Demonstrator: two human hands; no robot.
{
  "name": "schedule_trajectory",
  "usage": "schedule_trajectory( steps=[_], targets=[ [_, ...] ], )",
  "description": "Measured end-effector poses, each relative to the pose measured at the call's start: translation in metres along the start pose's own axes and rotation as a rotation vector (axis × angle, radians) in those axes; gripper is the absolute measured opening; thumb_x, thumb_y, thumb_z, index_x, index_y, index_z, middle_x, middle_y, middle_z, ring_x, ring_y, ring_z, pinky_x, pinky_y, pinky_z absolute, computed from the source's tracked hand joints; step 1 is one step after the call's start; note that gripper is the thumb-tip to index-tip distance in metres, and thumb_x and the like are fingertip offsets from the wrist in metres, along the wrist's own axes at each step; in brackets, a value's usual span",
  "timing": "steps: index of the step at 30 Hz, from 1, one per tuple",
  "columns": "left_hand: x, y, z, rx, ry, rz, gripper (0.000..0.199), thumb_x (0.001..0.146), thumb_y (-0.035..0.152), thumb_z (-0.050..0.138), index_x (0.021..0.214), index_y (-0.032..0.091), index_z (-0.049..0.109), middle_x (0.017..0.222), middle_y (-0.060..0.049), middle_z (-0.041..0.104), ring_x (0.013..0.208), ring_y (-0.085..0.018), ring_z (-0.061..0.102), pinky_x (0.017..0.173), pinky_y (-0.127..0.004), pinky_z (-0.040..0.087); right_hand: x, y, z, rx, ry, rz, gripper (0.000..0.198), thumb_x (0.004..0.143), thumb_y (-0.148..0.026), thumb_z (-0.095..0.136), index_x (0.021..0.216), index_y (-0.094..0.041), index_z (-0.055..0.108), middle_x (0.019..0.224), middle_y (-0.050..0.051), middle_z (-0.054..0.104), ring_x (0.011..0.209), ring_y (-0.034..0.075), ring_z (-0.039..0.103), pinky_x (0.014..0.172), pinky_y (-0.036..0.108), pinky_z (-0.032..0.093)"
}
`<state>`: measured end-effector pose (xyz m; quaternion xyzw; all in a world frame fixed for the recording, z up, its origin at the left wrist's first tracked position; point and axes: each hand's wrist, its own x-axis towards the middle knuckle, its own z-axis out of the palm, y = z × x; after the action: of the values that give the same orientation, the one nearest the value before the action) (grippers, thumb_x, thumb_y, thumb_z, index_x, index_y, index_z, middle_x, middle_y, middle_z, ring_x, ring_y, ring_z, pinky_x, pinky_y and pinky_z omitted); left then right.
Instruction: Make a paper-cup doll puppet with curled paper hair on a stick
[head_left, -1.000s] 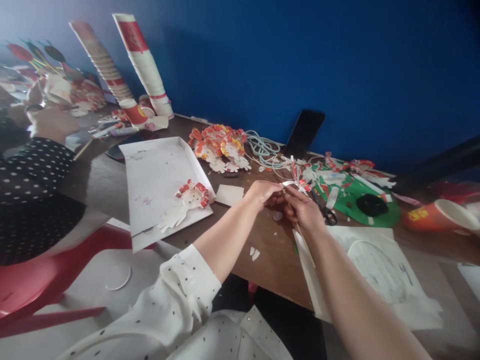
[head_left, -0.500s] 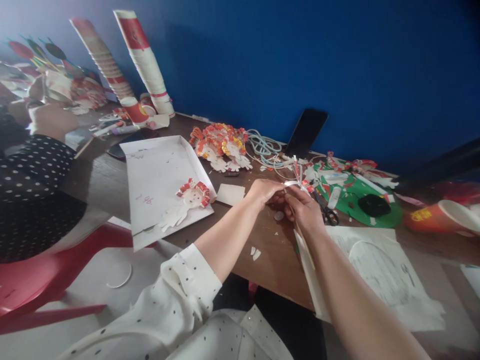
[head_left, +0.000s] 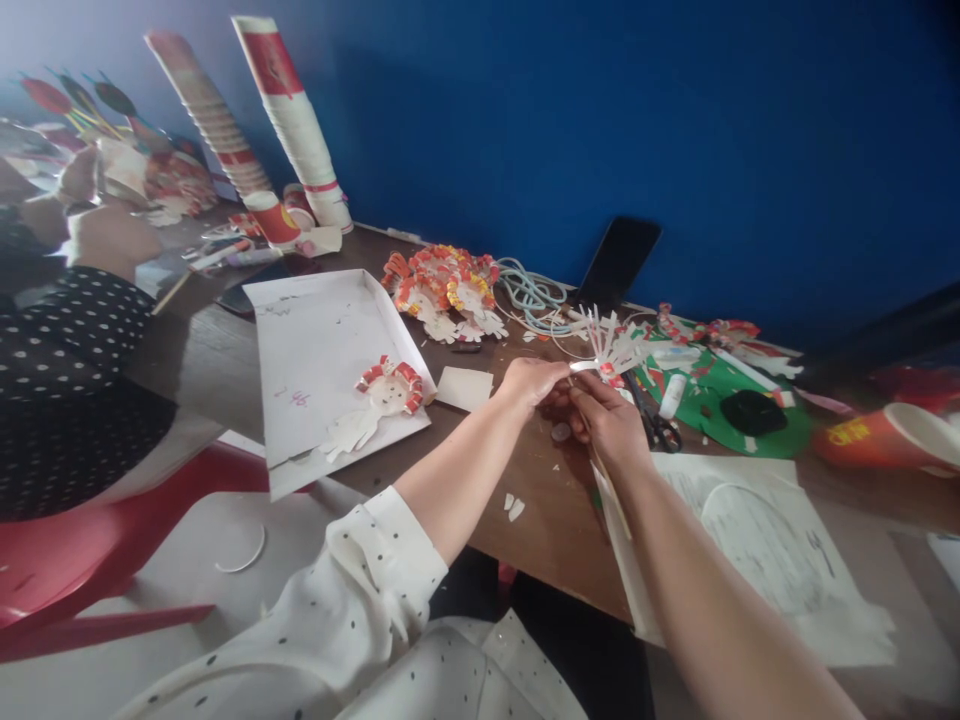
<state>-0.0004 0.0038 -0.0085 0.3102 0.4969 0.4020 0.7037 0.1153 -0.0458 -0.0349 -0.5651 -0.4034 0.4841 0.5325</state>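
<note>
Your left hand (head_left: 536, 382) is nearly closed, its fingertips pinching a curled white strip of the fringed paper (head_left: 619, 350). Your right hand (head_left: 606, 415) is curled too, thumb and fingers meeting at the base of that paper, which fans out just beyond both hands, above the table (head_left: 551, 540). A thin stick (head_left: 613, 492) runs back under your right palm (whether you grip it, I cannot tell). Scissors (head_left: 663, 434) lie just beside your right hand, near a white tube (head_left: 673, 396).
</note>
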Motion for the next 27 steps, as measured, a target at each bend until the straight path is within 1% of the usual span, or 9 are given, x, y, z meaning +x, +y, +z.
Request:
schedule_trajectory(
  steps=[5,8,11,15,18,22,24,27],
  targets=[
    [-0.001,0.003,0.000,-0.041,0.003,-0.048,0.016,0.071,0.014,0.075,0.060,0.011,0.063,0.052,-0.001,0.058,0.048,-0.009,0.055,0.054,-0.022,0.049,-0.001,-0.001,-0.001,-0.026,0.005,0.021,0.059,0.067,-0.038,0.073,0.122,-0.014,0.067,0.057,-0.003,0.060,0.039,0.008,0.042,0.035,0.021,0.026],
    [-0.002,0.005,-0.001,-0.055,-0.021,-0.088,0.013,0.069,0.013,0.076,0.064,0.011,0.064,0.054,-0.002,0.060,0.052,-0.010,0.057,0.057,-0.022,0.051,-0.001,-0.002,-0.002,-0.013,0.011,0.040,0.060,0.067,-0.038,0.074,0.120,-0.012,0.067,0.051,-0.005,0.055,0.039,0.008,0.041,0.035,0.021,0.027],
    [-0.001,0.005,-0.002,-0.043,-0.045,-0.090,0.011,0.069,0.013,0.076,0.065,0.011,0.065,0.056,-0.002,0.060,0.054,-0.010,0.058,0.057,-0.022,0.051,-0.001,-0.003,-0.004,-0.018,0.000,0.054,0.060,0.067,-0.038,0.074,0.121,-0.012,0.067,0.047,-0.006,0.052,0.039,0.008,0.041,0.036,0.020,0.027],
    [0.001,0.005,-0.003,0.024,-0.020,-0.065,0.010,0.073,0.012,0.070,0.064,0.011,0.065,0.055,-0.003,0.060,0.053,-0.010,0.056,0.053,-0.022,0.045,-0.004,-0.008,-0.002,-0.066,-0.012,0.029,0.059,0.067,-0.038,0.073,0.120,-0.012,0.068,0.053,-0.004,0.057,0.039,0.007,0.040,0.036,0.020,0.028],
    [0.002,0.004,-0.004,0.103,0.023,-0.039,0.010,0.072,0.015,0.071,0.064,0.012,0.066,0.056,-0.002,0.060,0.050,-0.010,0.053,0.049,-0.022,0.038,-0.007,-0.011,-0.001,-0.101,-0.026,0.006,0.056,0.069,-0.038,0.071,0.119,-0.013,0.068,0.060,-0.002,0.062,0.040,0.007,0.040,0.036,0.021,0.028],
    [0.004,0.003,-0.006,0.189,0.019,-0.026,0.012,0.070,0.020,0.073,0.063,0.013,0.066,0.054,-0.001,0.057,0.044,-0.008,0.045,0.044,-0.022,0.029,-0.007,-0.010,-0.002,-0.081,-0.033,0.015,0.058,0.070,-0.038,0.071,0.124,-0.017,0.066,0.066,-0.001,0.065,0.041,0.007,0.041,0.036,0.020,0.026],
    [0.005,0.002,-0.006,0.204,0.031,-0.041,0.015,0.069,0.022,0.073,0.060,0.013,0.065,0.053,0.000,0.056,0.042,-0.008,0.043,0.043,-0.023,0.027,-0.006,-0.009,-0.003,-0.069,-0.030,0.032,0.062,0.068,-0.039,0.072,0.125,-0.016,0.065,0.067,-0.001,0.066,0.041,0.006,0.040,0.036,0.020,0.026],
    [0.007,0.001,-0.006,0.170,0.046,-0.063,0.016,0.068,0.019,0.072,0.057,0.013,0.062,0.052,0.000,0.055,0.042,-0.008,0.042,0.043,-0.023,0.027,-0.005,-0.009,-0.003,-0.053,-0.031,0.042,0.064,0.066,-0.039,0.073,0.125,-0.015,0.065,0.066,-0.001,0.065,0.040,0.006,0.039,0.036,0.020,0.024]
  ],
)
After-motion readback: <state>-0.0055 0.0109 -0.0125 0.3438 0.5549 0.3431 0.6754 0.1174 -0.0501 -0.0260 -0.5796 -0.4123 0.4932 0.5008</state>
